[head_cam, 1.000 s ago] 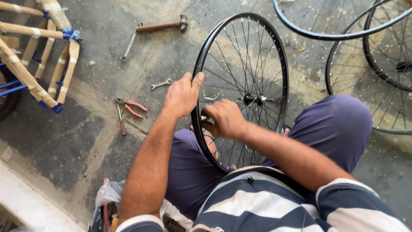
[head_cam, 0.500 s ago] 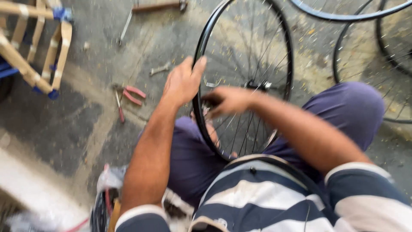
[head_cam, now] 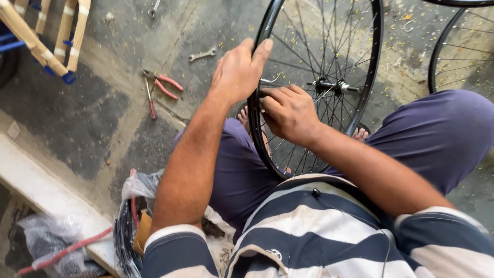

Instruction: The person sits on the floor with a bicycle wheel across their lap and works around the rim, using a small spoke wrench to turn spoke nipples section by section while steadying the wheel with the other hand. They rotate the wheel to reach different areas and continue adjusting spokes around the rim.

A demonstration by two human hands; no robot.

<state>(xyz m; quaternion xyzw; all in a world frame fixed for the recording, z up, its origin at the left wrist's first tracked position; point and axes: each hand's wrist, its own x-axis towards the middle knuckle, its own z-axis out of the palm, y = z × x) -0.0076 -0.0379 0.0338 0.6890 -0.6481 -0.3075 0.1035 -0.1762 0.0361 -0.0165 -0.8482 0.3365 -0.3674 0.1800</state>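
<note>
- Wheel: black spoked bicycle wheel stands upright between my knees.
- My left hand clasps its rim from outside.
- My right hand pinches a spoke just inside the rim.
- Spoke work looks underway; the next turn needs the rim steady.
- Red-handled pliers lie well apart on the floor.

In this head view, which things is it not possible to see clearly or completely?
- What the right hand pinches at the black wheel rim: hidden by its own fingers.
- Top of that wheel: cut off by the upper edge.
- Second wheel: cut off by the top and right edges.
- Contents of the plastic bag: blurred by the plastic.
- Left hand fingertips: wrapped behind the rim.
- Small spanner: too small for its size.
</note>
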